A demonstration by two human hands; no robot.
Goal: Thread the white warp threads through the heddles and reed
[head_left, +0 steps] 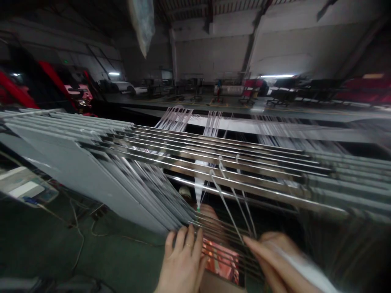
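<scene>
My left hand, with a ring on one finger, rests its spread fingertips on a set of thin metal rods low in view. My right hand is blurred by motion, its forefinger reaching toward those rods and several taut white threads. A white band runs along it, and I cannot tell whether it is held. Above the hands, long polished steel bars cross a loom-like frame. A tapering white thread bundle hangs beneath them.
Grey slatted panels slope down on the left, and white warp threads fan out beyond the bars. Cables lie on the green floor below. Red machinery stands at far left, with racks and chairs across the hall.
</scene>
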